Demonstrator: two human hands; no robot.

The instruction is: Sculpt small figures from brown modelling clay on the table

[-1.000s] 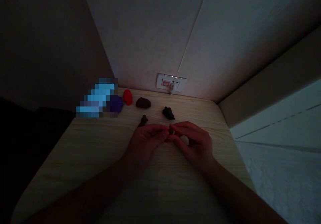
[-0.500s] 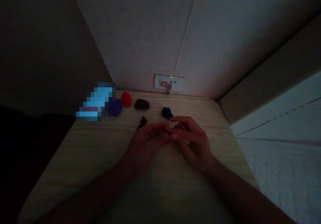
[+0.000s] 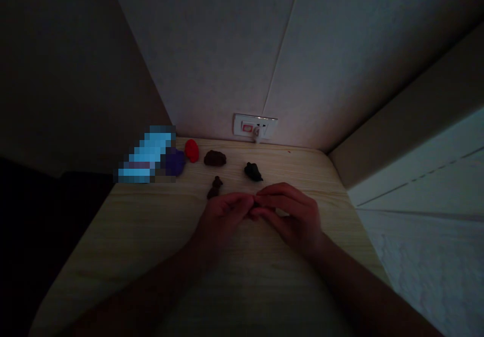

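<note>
Over the middle of the wooden tabletop (image 3: 151, 241), my left hand (image 3: 226, 218) and my right hand (image 3: 293, 215) meet at the fingertips. Both are closed in a pinch around something small and dark, mostly hidden by the fingers. Just beyond my left hand lies a small brown figure (image 3: 215, 188) with a rounded head, which looks like modelling clay. A black clay-like lump (image 3: 253, 172) with a pointed end rests past my fingertips. Farther back are a brown lump (image 3: 215, 158), a smooth red lump (image 3: 192, 151) and a purple lump (image 3: 175, 162).
A lit, pixelated screen-like object (image 3: 147, 156) stands at the far left edge. On the wall behind is a socket plate (image 3: 255, 126) with a plug in it. A tiny reddish speck (image 3: 289, 151) lies near the back edge. Pale quilted bedding (image 3: 419, 271) borders the right side.
My fingertips have drawn closer together, and my right index finger has come down and away from the black lump. More of the brown figure and the black lump now shows.
</note>
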